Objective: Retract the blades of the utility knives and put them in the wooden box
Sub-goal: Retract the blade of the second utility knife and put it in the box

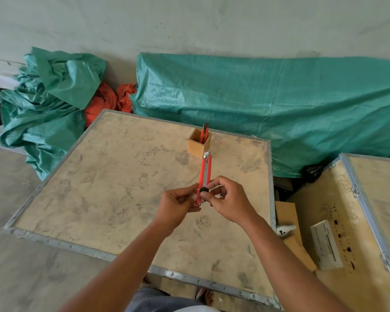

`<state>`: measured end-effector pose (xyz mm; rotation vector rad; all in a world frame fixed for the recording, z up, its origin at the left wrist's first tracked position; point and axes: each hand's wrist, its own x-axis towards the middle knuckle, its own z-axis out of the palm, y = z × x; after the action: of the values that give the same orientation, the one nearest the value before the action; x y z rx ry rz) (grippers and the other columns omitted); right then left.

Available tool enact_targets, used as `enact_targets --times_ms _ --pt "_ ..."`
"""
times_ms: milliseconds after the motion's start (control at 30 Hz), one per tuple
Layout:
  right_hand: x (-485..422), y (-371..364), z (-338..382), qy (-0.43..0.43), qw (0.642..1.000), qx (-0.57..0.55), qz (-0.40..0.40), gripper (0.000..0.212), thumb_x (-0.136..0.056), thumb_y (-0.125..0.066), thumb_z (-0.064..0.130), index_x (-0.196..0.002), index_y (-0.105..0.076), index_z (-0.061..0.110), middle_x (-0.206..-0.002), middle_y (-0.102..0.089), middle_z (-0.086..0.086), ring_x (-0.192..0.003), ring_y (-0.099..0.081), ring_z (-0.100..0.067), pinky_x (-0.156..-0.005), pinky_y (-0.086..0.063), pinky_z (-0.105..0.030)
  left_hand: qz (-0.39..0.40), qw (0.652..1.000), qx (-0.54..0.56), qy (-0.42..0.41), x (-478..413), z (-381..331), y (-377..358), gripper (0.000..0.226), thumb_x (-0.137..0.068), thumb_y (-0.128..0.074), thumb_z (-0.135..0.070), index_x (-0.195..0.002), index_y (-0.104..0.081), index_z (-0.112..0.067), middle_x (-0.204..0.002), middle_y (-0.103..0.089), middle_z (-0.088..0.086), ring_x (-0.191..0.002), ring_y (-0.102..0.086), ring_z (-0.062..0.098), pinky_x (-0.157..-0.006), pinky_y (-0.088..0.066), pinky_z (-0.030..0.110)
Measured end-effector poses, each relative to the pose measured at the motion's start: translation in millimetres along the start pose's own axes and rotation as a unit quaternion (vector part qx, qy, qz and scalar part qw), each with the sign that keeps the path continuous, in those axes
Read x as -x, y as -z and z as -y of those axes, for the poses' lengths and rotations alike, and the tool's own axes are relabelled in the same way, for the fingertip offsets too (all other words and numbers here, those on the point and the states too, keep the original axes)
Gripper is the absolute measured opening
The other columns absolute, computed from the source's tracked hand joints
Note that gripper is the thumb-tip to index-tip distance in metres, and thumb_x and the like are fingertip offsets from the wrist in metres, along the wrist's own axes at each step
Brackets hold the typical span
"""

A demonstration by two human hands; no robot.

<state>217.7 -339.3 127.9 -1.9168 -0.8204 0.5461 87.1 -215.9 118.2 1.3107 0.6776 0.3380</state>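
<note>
An orange utility knife (pixel 205 176) is held above the worktop (pixel 113 176) by both hands. The left hand (pixel 178 204) is closed on the lower end of the handle from the left side. The right hand (pixel 229 199) is closed on the same end from the right, with its thumb pressed against the black slider knob (pixel 203 190). The knife body is pointed away from the hands, and its metal tip is seen just in front of the near face of the wooden box (pixel 198 146). Whether any blade protrudes cannot be told.

The wooden box stands upright on the worktop, beyond the hands, open at the top. One second orange knife (pixel 205 132) is contained in it, stood on end and leaning toward the far right corner, with its upper end projecting above the rim.

A larger wooden crate (pixel 347 233) is located to the right of the right hand, apart from the worktop. Green tarpaulin (pixel 279 104) is spread beyond the wooden box.
</note>
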Motion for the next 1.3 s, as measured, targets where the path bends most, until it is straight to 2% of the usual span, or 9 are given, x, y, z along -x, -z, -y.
enact_targets --times_ms 133,300,467,700,867,1033,1133,1233,1300 --pt "-2.1 0.8 0.1 0.016 0.999 -0.023 0.028 0.025 -0.085 -0.081 0.020 -0.108 -0.074 0.025 -0.105 -0.076 0.010 -0.085 -0.076 -0.013 -0.078 -0.064 -0.044 0.004 1.000 0.002 -0.008 -0.1 -4.1 1.9 0.032 -0.090 -0.064 0.003 -0.111 -0.073 -0.019 -0.096 -0.078 0.014 -0.085 -0.075 0.021 -0.076 -0.063 0.038" --pt "-9.0 -2.4 4.3 0.002 1.000 -0.013 -0.021 0.022 -0.081 -0.085 0.028 -0.092 -0.070 0.017 -0.092 -0.077 0.005 -0.079 -0.075 -0.008 -0.068 -0.061 -0.026 0.001 1.000 -0.009 -0.005 -8.6 -7.8 1.8 0.032 -0.089 -0.064 0.005 -0.117 -0.070 -0.008 -0.097 -0.076 0.021 -0.080 -0.073 0.019 -0.076 -0.063 0.037" --pt "-25.1 4.3 4.6 -0.013 0.997 -0.079 -0.022 0.017 -0.094 -0.071 0.023 -0.111 -0.073 0.018 -0.104 -0.077 0.005 -0.090 -0.077 -0.013 -0.072 -0.067 -0.040 0.008 0.999 -0.032 -0.014 -21.6 -16.0 6.4 0.031 -0.090 -0.064 0.003 -0.118 -0.071 -0.008 -0.099 -0.078 0.014 -0.090 -0.075 0.025 -0.077 -0.063 0.036" --pt "-76.1 19.3 9.2 -0.033 0.994 -0.096 -0.047 0.028 -0.093 -0.072 0.007 -0.119 -0.072 0.018 -0.111 -0.075 -0.006 -0.086 -0.079 -0.015 -0.072 -0.067 -0.038 0.020 0.995 -0.095 -0.027 -62.5 -37.1 8.1 0.041 -0.090 -0.064 0.004 -0.102 -0.074 -0.034 -0.088 -0.079 -0.009 -0.079 -0.074 0.017 -0.074 -0.064 0.034" --pt "-131.3 32.4 8.8 -0.013 0.996 -0.079 -0.044 0.030 -0.090 -0.073 0.001 -0.117 -0.075 0.015 -0.109 -0.074 -0.010 -0.088 -0.078 -0.024 -0.072 -0.067 -0.035 0.007 0.989 -0.142 -0.039 -114.5 -49.5 7.1 0.034 -0.091 -0.064 -0.002 -0.114 -0.072 -0.026 -0.098 -0.078 0.005 -0.089 -0.073 0.031 -0.078 -0.063 0.041" --pt "-196.3 37.8 3.7 0.008 0.997 -0.046 -0.060 0.031 -0.088 -0.075 0.000 -0.106 -0.078 0.026 -0.103 -0.075 -0.002 -0.088 -0.077 -0.021 -0.076 -0.067 -0.041 -0.023 0.987 -0.156 -0.036 -177.9 -56.8 3.7 0.032 -0.091 -0.065 -0.003 -0.116 -0.073 -0.021 -0.107 -0.076 0.002 -0.094 -0.072 0.023 -0.075 -0.063 0.039" --pt "-233.6 32.0 -3.0 0.009 0.995 -0.020 -0.101 0.034 -0.088 -0.075 0.002 -0.099 -0.076 0.034 -0.099 -0.076 0.002 -0.078 -0.077 -0.023 -0.074 -0.066 -0.046 -0.063 0.981 -0.176 -0.048 -217.7 -51.5 3.7 0.035 -0.087 -0.069 -0.003 -0.120 -0.071 -0.017 -0.111 -0.075 0.001 -0.100 -0.070 0.020 -0.084 -0.060 0.037" --pt "-262.1 21.5 -23.6 0.016 0.990 0.020 -0.136 0.026 -0.087 -0.076 0.005 -0.103 -0.079 0.026 -0.098 -0.076 0.005 -0.073 -0.076 -0.020 -0.073 -0.065 -0.044 -0.096 0.964 -0.243 -0.045 -251.2 -42.4 4.5 0.043 -0.086 -0.072 -0.008 -0.127 -0.066 -0.019 -0.122 -0.067 -0.002 -0.107 -0.063 0.015 -0.088 -0.050 0.028" --pt "-280.6 11.9 -41.6 0.021 0.988 0.058 -0.141 0.023 -0.087 -0.076 0.005 -0.103 -0.080 0.022 -0.099 -0.078 0.003 -0.078 -0.075 -0.017 -0.074 -0.064 -0.042 -0.099 0.949 -0.299 -0.028 -276.8 -32.7 5.9 0.047 -0.087 -0.072 -0.013 -0.132 -0.061 -0.019 -0.134 -0.061 0.002 -0.117 -0.059 0.020 -0.095 -0.048 0.030"
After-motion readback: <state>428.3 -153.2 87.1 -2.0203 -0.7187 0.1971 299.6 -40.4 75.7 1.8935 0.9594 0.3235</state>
